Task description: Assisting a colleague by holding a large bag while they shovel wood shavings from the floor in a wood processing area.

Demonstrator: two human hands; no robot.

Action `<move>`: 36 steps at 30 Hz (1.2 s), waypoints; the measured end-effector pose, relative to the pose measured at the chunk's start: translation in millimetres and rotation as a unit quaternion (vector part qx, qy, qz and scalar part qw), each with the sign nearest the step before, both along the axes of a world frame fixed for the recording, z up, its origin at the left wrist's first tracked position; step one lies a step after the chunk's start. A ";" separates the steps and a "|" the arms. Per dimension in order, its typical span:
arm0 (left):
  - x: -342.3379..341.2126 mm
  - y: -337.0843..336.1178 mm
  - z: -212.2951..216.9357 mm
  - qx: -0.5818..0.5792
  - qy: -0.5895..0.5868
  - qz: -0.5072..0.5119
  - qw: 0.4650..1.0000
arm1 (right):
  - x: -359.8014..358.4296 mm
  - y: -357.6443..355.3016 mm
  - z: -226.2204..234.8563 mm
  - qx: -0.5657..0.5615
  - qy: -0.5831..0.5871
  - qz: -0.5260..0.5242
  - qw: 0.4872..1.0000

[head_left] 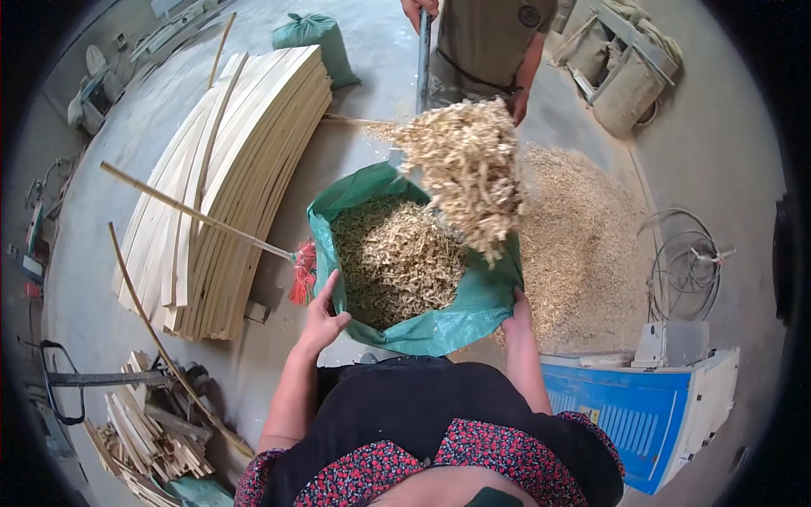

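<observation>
Dozens of pale boards, stacked in one long pile [253,194], make up the biggest thing I have on my head-camera feed, off to the left. On the right, a broad heap of wood shavings [583,253] spreads over the floor.

Facing me, a co-worker [473,51] grips a long pole handle [423,63] leading down to a load of shavings [469,169]; the tool's head is mostly covered, so I can't make out its shape. That load hangs over the far right part of the mouth of a green sack [422,336], which stands open between the wearer and the co-worker.

I judge the filling well along but unfinished: shavings mound inside the sack, its mouth is untied, and plenty remains on the floor. How deep the sack's contents go, I can't see.

Smallest in my view, the left hand [322,321] lies against the sack's left side, thumb and forefinger parted, other fingers hidden. The right hand [519,316] touches the right edge, its fingertips largely out of sight. I can't tell how tightly either one closes on the plastic.
</observation>
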State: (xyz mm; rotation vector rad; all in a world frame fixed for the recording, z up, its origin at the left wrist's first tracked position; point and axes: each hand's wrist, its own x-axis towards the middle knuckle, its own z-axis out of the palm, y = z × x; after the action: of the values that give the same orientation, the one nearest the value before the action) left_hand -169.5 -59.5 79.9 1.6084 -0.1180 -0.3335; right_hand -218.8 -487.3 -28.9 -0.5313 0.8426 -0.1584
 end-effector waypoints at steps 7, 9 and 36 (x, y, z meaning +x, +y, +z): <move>-1.2 23.7 6.0 -0.033 -0.019 0.033 0.999 | 6.9 19.6 9.6 -0.086 -0.058 0.085 0.991; -2.3 25.8 4.0 -0.031 -0.028 0.041 0.998 | 10.4 24.2 10.4 -0.099 -0.043 0.081 0.991; -12.2 32.7 -14.2 -0.058 -0.030 0.086 0.994 | -5.1 27.4 35.4 -0.439 0.063 0.179 0.878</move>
State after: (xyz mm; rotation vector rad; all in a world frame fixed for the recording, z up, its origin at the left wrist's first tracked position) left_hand -181.7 -26.8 65.7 1.5023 -0.0435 -0.1431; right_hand -224.0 -459.9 6.6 -1.5595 0.7523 -0.1620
